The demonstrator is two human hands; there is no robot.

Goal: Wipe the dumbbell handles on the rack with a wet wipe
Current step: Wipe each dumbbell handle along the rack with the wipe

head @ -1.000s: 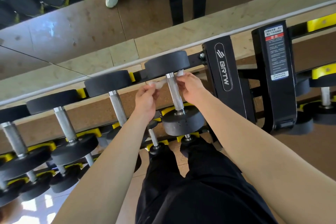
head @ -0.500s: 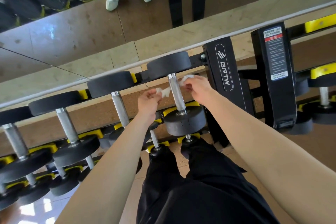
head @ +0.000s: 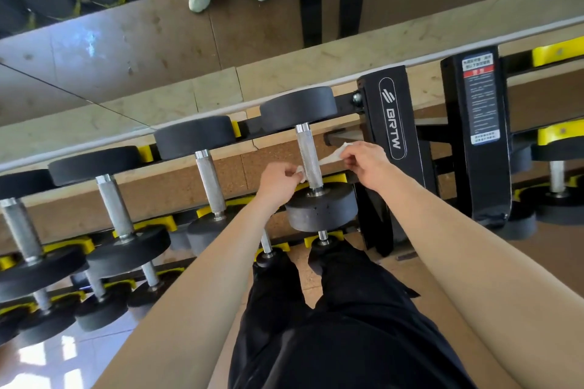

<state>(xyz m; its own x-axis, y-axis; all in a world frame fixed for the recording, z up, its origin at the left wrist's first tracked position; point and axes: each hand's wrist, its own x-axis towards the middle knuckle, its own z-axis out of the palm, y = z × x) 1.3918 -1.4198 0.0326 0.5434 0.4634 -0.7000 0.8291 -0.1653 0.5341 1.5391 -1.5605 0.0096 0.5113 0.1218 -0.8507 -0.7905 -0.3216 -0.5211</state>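
The left hand point(head: 278, 181) and right hand point(head: 363, 161) each pinch the wipe point(head: 331, 156) looped behind the handle point(head: 308, 151) at frame centre. It sits lower now, so this handle looks nearly done.

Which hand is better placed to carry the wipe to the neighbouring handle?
Left, likely: the left hand pinches the wipe on the side nearest the neighbouring handle; the right hand sits beyond the current handle.
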